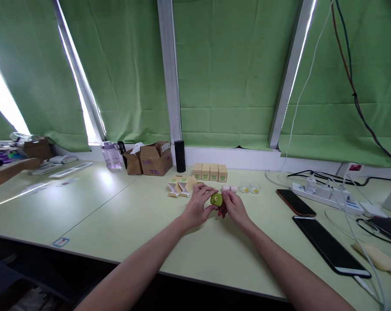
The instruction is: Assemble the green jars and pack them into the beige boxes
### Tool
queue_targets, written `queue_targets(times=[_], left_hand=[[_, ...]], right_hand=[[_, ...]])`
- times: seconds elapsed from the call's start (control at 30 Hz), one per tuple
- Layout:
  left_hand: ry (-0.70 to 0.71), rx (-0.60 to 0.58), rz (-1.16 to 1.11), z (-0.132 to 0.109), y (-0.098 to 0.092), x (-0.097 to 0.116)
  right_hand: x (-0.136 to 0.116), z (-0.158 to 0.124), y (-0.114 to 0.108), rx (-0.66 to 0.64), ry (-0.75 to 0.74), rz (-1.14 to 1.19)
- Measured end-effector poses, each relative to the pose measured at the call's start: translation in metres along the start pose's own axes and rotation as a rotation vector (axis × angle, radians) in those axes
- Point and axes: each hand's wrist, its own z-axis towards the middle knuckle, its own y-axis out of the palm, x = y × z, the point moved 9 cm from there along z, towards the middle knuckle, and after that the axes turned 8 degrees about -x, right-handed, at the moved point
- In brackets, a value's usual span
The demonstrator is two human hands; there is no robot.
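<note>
Between my two hands is a small, round olive-green object (216,199), with a pale mark on its face; its exact kind I cannot make out. My left hand (197,206) pinches it from the left with thumb and fingers. On the other side, my right hand (237,209) grips its edge, the fingers curled underneath. Just beyond lie small pale-pink pieces (229,188), partly hidden by my right hand. Two clear round containers (250,188) with yellow bits inside sit to their right. Opened small cardboard boxes (181,185) lie beyond my left hand.
Several small closed kraft boxes (210,172) stand in a row behind. Further left are a black cylinder (180,156), a cardboard carton (156,160) and a purple bottle (111,155). Phones (330,245), a power strip (326,195) and cables lie right. Another person's arm (12,172) reaches in far left.
</note>
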Motion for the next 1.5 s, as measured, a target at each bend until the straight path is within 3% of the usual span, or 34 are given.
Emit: queue_targets(times=[0.13, 0.27, 0.43, 0.6, 0.77, 0.97, 1.17, 1.33, 1.43, 1.5], left_hand=[[-0.073, 0.024, -0.09, 0.002, -0.004, -0.006], [-0.193, 0.08, -0.215, 0.0, -0.006, -0.022], [-0.381, 0.083, -0.46, -0.006, 0.007, -0.051], [-0.421, 0.095, -0.687, -0.005, 0.012, -0.062], [-0.543, 0.121, -0.916, -0.008, 0.016, -0.073], [-0.519, 0.137, -1.084, -0.008, 0.015, -0.071], [-0.526, 0.131, -1.155, -0.009, 0.019, -0.066], [-0.507, 0.136, -1.107, -0.007, 0.014, -0.062], [-0.5, 0.143, -1.052, -0.007, 0.01, -0.061], [-0.499, 0.148, -1.017, -0.007, 0.008, -0.061]], right_hand=[[0.008, 0.0, -0.01, 0.051, 0.036, -0.079], [0.012, -0.001, -0.027, 0.107, 0.103, -0.337], [0.014, 0.001, -0.037, 0.113, 0.116, -0.66], [0.014, 0.006, -0.046, 0.161, 0.094, -0.838], [0.01, 0.014, -0.075, 0.277, 0.18, -1.207], [-0.002, 0.033, -0.081, 0.239, 0.041, -1.537], [-0.002, 0.048, -0.07, 0.154, 0.001, -1.61], [0.002, 0.045, -0.073, 0.175, -0.014, -1.565], [-0.004, 0.039, -0.083, 0.249, -0.043, -1.392], [-0.009, 0.035, -0.098, 0.359, -0.039, -1.06]])
